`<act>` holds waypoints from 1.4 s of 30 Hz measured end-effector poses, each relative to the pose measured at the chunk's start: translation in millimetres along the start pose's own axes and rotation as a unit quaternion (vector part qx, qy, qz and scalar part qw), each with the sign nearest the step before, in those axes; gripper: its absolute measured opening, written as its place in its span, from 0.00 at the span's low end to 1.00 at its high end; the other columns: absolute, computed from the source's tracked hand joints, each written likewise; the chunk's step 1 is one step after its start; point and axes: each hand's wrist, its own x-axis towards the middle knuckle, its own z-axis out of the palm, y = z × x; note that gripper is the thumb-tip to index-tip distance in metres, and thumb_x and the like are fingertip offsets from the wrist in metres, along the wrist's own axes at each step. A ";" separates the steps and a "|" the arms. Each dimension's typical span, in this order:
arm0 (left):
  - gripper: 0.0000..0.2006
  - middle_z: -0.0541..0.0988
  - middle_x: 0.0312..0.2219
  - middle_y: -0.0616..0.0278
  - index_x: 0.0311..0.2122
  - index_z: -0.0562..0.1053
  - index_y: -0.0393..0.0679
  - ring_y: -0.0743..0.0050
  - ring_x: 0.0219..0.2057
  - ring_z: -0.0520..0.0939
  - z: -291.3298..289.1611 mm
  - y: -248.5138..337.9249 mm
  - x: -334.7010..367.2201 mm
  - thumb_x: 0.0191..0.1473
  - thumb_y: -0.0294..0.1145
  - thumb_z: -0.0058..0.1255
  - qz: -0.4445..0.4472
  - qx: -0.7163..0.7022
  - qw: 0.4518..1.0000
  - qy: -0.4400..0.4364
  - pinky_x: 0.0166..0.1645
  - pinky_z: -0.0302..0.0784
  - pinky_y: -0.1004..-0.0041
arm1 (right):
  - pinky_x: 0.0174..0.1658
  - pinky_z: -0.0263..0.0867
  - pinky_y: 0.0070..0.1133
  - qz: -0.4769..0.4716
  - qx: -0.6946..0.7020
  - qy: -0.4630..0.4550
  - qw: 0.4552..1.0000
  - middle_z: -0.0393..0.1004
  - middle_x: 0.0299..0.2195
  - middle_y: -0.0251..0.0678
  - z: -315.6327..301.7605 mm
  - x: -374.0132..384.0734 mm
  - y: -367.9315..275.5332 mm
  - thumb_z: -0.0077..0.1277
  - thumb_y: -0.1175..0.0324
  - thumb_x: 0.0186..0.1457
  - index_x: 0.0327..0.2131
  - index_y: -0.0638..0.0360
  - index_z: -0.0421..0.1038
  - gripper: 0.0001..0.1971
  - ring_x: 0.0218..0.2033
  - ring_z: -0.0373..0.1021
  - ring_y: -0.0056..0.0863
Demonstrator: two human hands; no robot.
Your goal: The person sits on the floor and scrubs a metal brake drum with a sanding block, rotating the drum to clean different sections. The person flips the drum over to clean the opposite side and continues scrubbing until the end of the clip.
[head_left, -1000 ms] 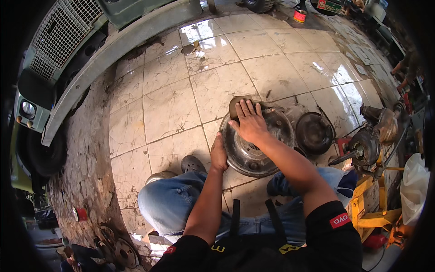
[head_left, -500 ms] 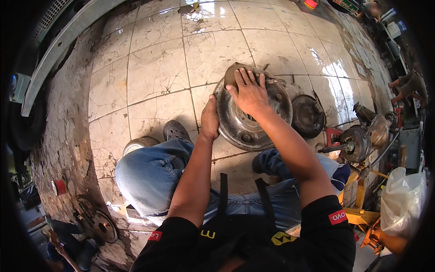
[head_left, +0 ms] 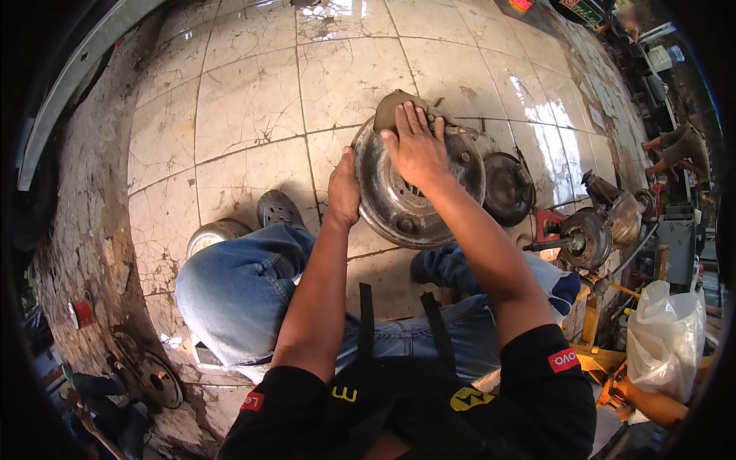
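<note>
Hiding part of a brown sheet (head_left: 389,113): right hand (head_left: 418,152).

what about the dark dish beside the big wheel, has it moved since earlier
No: the dark dish lies on the near side of the same tile seam.

A vehicle repair workshop, we would say.
By our right fingers (head_left: 412,119) we have a round, grimy grey metal wheel part (head_left: 452,203); to their right, a flat black metal disc (head_left: 508,189), then a greasy brown axle assembly (head_left: 625,218). Cracked, stained cream floor tiles (head_left: 245,100) surround them, and a long grey metal beam (head_left: 84,65) runs well to their left.
</note>
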 end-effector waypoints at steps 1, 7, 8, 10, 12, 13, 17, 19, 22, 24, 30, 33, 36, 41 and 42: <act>0.33 0.71 0.51 0.50 0.57 0.64 0.28 0.67 0.50 0.72 -1.9 -3.4 1.2 0.64 0.54 0.35 -0.001 -0.023 1.000 -0.016 0.57 0.65 0.72 | 0.69 0.27 0.39 0.029 -0.017 0.009 0.999 0.37 0.69 0.38 1.9 1.6 -2.8 0.08 0.40 0.63 0.67 0.55 0.38 0.37 0.69 0.36 0.34; 0.34 0.71 0.51 0.51 0.57 0.64 0.28 0.67 0.49 0.72 -11.3 -12.2 8.7 0.64 0.55 0.35 -0.004 -0.044 0.999 -0.024 0.55 0.67 0.73 | 0.69 0.26 0.38 0.002 0.040 -0.012 0.999 0.36 0.69 0.41 -5.6 -1.4 -4.7 0.09 0.39 0.62 0.67 0.59 0.38 0.39 0.69 0.34 0.36; 0.33 0.72 0.51 0.51 0.57 0.64 0.29 0.68 0.49 0.73 -13.2 -18.0 12.6 0.64 0.55 0.35 -0.001 -0.040 0.999 -0.023 0.55 0.67 0.73 | 0.69 0.26 0.37 0.008 0.009 -0.008 1.000 0.36 0.69 0.40 0.5 -2.0 -9.2 0.07 0.39 0.62 0.67 0.58 0.37 0.39 0.70 0.34 0.34; 0.33 0.72 0.51 0.51 0.57 0.64 0.29 0.68 0.49 0.73 -12.1 -17.2 12.1 0.64 0.55 0.35 0.001 -0.047 0.998 -0.030 0.55 0.67 0.73 | 0.69 0.26 0.37 -0.043 0.014 -0.014 0.999 0.36 0.69 0.39 4.5 -11.6 -19.3 0.08 0.38 0.62 0.67 0.57 0.36 0.39 0.70 0.34 0.33; 0.33 0.72 0.51 0.51 0.57 0.65 0.29 0.68 0.49 0.72 -14.9 -13.7 8.6 0.64 0.54 0.35 0.002 -0.064 0.997 -0.041 0.55 0.67 0.72 | 0.69 0.26 0.38 -0.032 0.043 -0.032 0.998 0.36 0.69 0.41 -7.0 -6.9 -12.3 0.08 0.38 0.62 0.67 0.58 0.38 0.40 0.70 0.33 0.36; 0.33 0.72 0.51 0.51 0.57 0.65 0.30 0.68 0.49 0.72 -14.3 -14.5 9.4 0.64 0.54 0.35 0.005 -0.047 0.998 -0.032 0.55 0.67 0.72 | 0.69 0.26 0.38 -0.023 0.056 -0.039 0.997 0.35 0.69 0.43 -13.9 -3.0 -5.0 0.09 0.39 0.62 0.67 0.59 0.39 0.40 0.70 0.33 0.37; 0.33 0.72 0.51 0.51 0.57 0.65 0.31 0.67 0.49 0.72 -11.2 -16.7 9.9 0.64 0.55 0.35 -0.002 -0.047 0.998 -0.035 0.55 0.67 0.72 | 0.69 0.26 0.38 -0.007 0.012 0.013 1.000 0.36 0.69 0.40 9.1 -9.2 -11.4 0.09 0.39 0.62 0.67 0.57 0.40 0.39 0.70 0.34 0.34; 0.33 0.72 0.51 0.51 0.57 0.65 0.30 0.67 0.49 0.72 -9.6 -11.9 5.0 0.64 0.55 0.35 -0.004 -0.044 0.999 -0.021 0.55 0.67 0.72 | 0.69 0.27 0.39 -0.031 0.039 0.001 0.999 0.37 0.69 0.40 9.7 -11.8 -10.2 0.11 0.39 0.62 0.66 0.59 0.40 0.39 0.70 0.34 0.35; 0.34 0.72 0.51 0.51 0.56 0.65 0.29 0.67 0.48 0.73 -2.4 -2.5 -0.7 0.63 0.56 0.36 -0.009 -0.020 1.000 0.003 0.54 0.67 0.72 | 0.69 0.28 0.40 0.029 0.062 0.015 0.998 0.38 0.68 0.42 2.7 0.7 9.4 0.15 0.40 0.63 0.66 0.60 0.40 0.38 0.69 0.35 0.38; 0.34 0.72 0.50 0.51 0.56 0.65 0.29 0.68 0.48 0.73 -6.6 -8.9 3.3 0.63 0.56 0.36 -0.011 -0.041 0.999 -0.005 0.54 0.68 0.72 | 0.69 0.29 0.40 -0.007 0.036 0.016 0.999 0.39 0.68 0.41 8.8 -9.3 -7.2 0.16 0.41 0.64 0.66 0.61 0.42 0.37 0.69 0.37 0.36; 0.33 0.73 0.49 0.52 0.56 0.65 0.29 0.67 0.47 0.74 -0.4 0.1 -3.5 0.64 0.55 0.36 -0.007 -0.022 1.000 0.006 0.54 0.68 0.72 | 0.69 0.29 0.41 0.037 0.038 0.015 0.999 0.39 0.68 0.41 2.5 0.4 5.9 0.17 0.40 0.64 0.66 0.61 0.42 0.38 0.69 0.38 0.36; 0.33 0.73 0.49 0.52 0.56 0.65 0.29 0.67 0.46 0.74 -6.2 -5.6 0.7 0.64 0.55 0.36 -0.016 -0.059 0.998 -0.016 0.53 0.69 0.72 | 0.69 0.28 0.41 -0.045 0.002 -0.003 0.999 0.39 0.68 0.40 6.3 -15.2 -16.8 0.16 0.41 0.64 0.66 0.61 0.41 0.37 0.69 0.38 0.34; 0.33 0.73 0.49 0.52 0.56 0.65 0.30 0.67 0.46 0.74 -5.5 -4.2 -0.7 0.63 0.56 0.36 -0.008 -0.045 0.999 -0.013 0.53 0.69 0.72 | 0.69 0.30 0.41 -0.006 0.006 -0.001 1.000 0.40 0.68 0.41 -6.7 -3.2 4.2 0.15 0.38 0.63 0.66 0.60 0.41 0.39 0.69 0.40 0.36; 0.33 0.71 0.50 0.51 0.55 0.65 0.28 0.67 0.49 0.72 -3.9 -5.9 -0.2 0.63 0.55 0.37 -0.023 -0.059 0.998 -0.023 0.56 0.66 0.72 | 0.69 0.29 0.40 -0.052 0.016 0.003 0.999 0.42 0.68 0.42 6.3 -15.4 -10.7 0.17 0.42 0.64 0.66 0.61 0.42 0.37 0.69 0.41 0.37; 0.33 0.72 0.50 0.51 0.55 0.65 0.28 0.67 0.48 0.72 -8.0 -9.3 3.8 0.63 0.55 0.37 -0.008 -0.052 0.999 -0.015 0.55 0.67 0.72 | 0.69 0.31 0.39 -0.072 0.023 0.008 0.997 0.44 0.67 0.44 0.8 -15.3 -10.1 0.19 0.42 0.65 0.65 0.61 0.45 0.36 0.68 0.42 0.39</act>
